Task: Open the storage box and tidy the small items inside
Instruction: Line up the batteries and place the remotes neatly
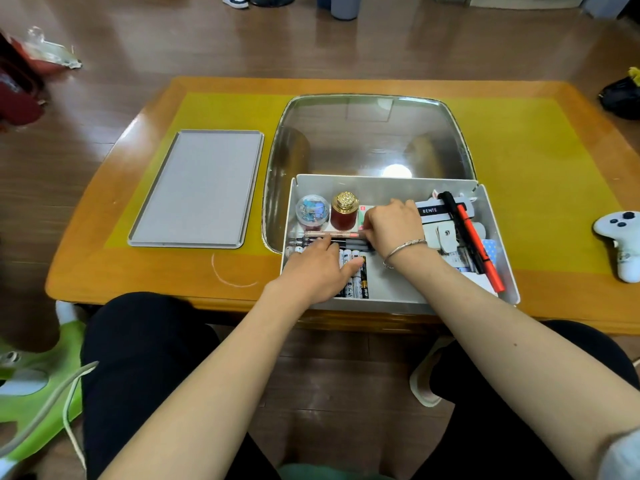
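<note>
The white storage box stands open at the table's near edge, its clear lid tipped back behind it. Inside at the left are a row of batteries, dark pens and a pink pen lying crosswise. My left hand rests flat on the batteries with fingers straight. My right hand pinches the right end of the pink pen. Behind them stand a round clear tub of clips and a red bottle with a gold cap. A red-and-black marker lies over cards at the right.
A grey tray lies on the yellow mat left of the box. A white game controller sits at the table's right edge. My knees are under the near edge; a green stool is at the lower left.
</note>
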Motion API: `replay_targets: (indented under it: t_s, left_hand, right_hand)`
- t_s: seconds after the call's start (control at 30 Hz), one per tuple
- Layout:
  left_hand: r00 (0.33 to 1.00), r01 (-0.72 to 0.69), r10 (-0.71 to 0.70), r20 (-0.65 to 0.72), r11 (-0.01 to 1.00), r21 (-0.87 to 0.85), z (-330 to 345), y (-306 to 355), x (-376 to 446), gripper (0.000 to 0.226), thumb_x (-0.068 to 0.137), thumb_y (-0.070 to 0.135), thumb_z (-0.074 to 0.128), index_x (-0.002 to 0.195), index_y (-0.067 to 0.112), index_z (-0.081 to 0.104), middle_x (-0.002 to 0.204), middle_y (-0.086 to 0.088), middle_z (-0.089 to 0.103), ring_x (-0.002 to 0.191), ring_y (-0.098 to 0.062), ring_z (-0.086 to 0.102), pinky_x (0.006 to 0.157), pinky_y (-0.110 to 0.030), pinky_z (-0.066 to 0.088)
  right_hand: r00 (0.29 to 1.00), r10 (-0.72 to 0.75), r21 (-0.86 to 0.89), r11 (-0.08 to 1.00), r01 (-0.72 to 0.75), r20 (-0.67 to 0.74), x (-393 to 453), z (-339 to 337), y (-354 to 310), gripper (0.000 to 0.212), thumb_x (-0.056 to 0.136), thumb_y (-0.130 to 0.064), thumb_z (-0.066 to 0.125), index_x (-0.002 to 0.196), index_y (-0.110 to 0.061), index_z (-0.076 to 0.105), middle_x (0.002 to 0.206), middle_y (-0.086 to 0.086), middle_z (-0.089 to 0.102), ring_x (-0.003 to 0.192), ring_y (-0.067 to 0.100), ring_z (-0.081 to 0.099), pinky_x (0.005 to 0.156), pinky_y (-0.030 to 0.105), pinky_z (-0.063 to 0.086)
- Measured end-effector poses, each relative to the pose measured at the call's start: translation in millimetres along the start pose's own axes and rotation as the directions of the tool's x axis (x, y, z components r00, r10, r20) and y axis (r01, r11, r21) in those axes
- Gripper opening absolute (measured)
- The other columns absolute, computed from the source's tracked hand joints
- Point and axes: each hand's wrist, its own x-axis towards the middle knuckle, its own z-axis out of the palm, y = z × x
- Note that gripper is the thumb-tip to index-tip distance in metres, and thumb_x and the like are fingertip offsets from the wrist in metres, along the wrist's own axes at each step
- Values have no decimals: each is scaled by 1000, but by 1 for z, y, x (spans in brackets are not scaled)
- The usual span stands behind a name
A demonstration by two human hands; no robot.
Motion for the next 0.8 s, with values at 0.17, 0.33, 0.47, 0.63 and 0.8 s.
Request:
replay_targets:
  t_s: [0.17,0.33,0.47,0.63,0.8]
  left_hand:
    - [998,23,-23,54,1000,-6,3,0,3,85,90,71,18,153,14,13,161,-4,2,147,-19,2,116,-50,15]
    - [999,35,-36,36,999,16,3,2,3,84,90,71,19,153,15,10,161,-4,1,147,-19,-1,116,-53,11]
    - [999,18,-18,44,1000,1,4,2,3,82,91,69,21,153,17,10,161,-1,-1,147,-18,-2,116,-54,12]
    - [999,30,-30,24,1000,-5,6,2,7,82,91,69,22,153,17,8,161,-2,-4,147,-18,-4,116,-54,10]
    - [999,31,-31,24,999,-5,7,2,8,81,92,68,23,153,17,9,161,-2,-5,147,-20,-4,115,-54,10]
  right_hand:
    - [1000,-10,-5,1000,10,-7,1,4,-3,22,85,-38,61,93,-19,67,90,8,68,96,29,58,84,37,33]
    - [1000,12,-38,999,-11,24,1,5,-3,25,84,-46,62,86,-21,64,87,5,69,90,27,62,88,38,34]
    - [998,36,-81,996,-31,59,2,7,-4,15,84,-35,61,82,-20,62,88,5,69,91,28,62,96,42,33]
    - [1000,1,-16,1000,-1,24,1,10,-6,17,88,-17,54,96,-22,67,92,5,68,100,27,56,87,38,34]
    - [993,76,98,993,-67,-90,-17,-5,9,19,87,-30,58,102,-21,67,97,5,68,105,28,50,87,38,33]
